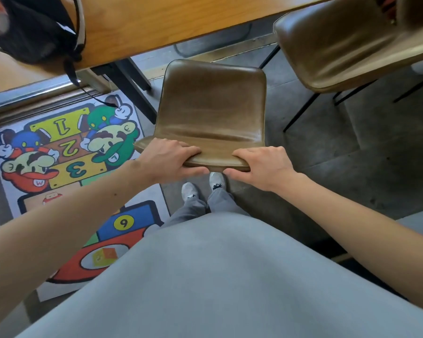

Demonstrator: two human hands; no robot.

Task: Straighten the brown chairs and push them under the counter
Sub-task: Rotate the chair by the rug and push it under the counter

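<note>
A brown leather chair (211, 106) stands right in front of me, seen from above, its seat pointing toward the wooden counter (169, 23). My left hand (171, 158) grips the left part of the backrest's top edge. My right hand (261, 167) grips the right part of the same edge. The chair's front edge sits just short of the counter's near edge. A second brown chair (347, 42) stands at the upper right, partly beneath the counter, turned at an angle.
A black bag (34, 28) lies on the counter at the upper left, its strap hanging over the edge. A colourful cartoon rug (66, 152) covers the floor on the left. Black counter legs (134, 93) stand left of the chair. Grey concrete floor (352, 154) lies to the right.
</note>
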